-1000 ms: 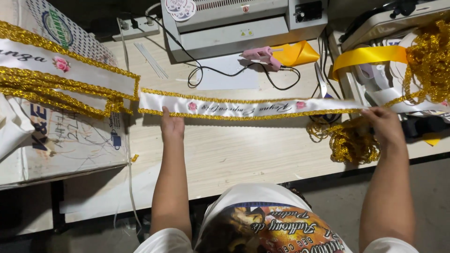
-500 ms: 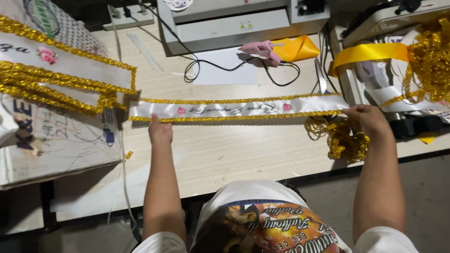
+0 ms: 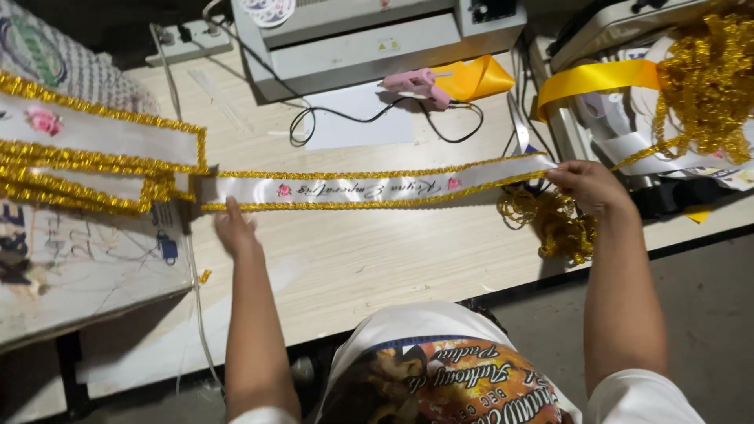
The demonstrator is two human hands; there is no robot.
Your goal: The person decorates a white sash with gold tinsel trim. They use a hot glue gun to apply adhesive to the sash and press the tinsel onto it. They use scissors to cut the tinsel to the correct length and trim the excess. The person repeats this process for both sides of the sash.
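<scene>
A white satin sash (image 3: 369, 188) edged in gold trim is laid flat across the wooden table (image 3: 377, 259), its right end pinched in the closed fingers of the right hand (image 3: 589, 187) and its lower edge pressed by the flat, open left hand (image 3: 234, 229), apparently so that it is kept taut and straight.

White satin sash (image 3: 369, 188), gold-trimmed, script and pink roses, stretched flat across wooden table (image 3: 377, 259).

left hand (image 3: 236, 232) slid off sash (image 3: 369, 188), now below edge | right hand (image 3: 589, 187) still pinching end
</scene>
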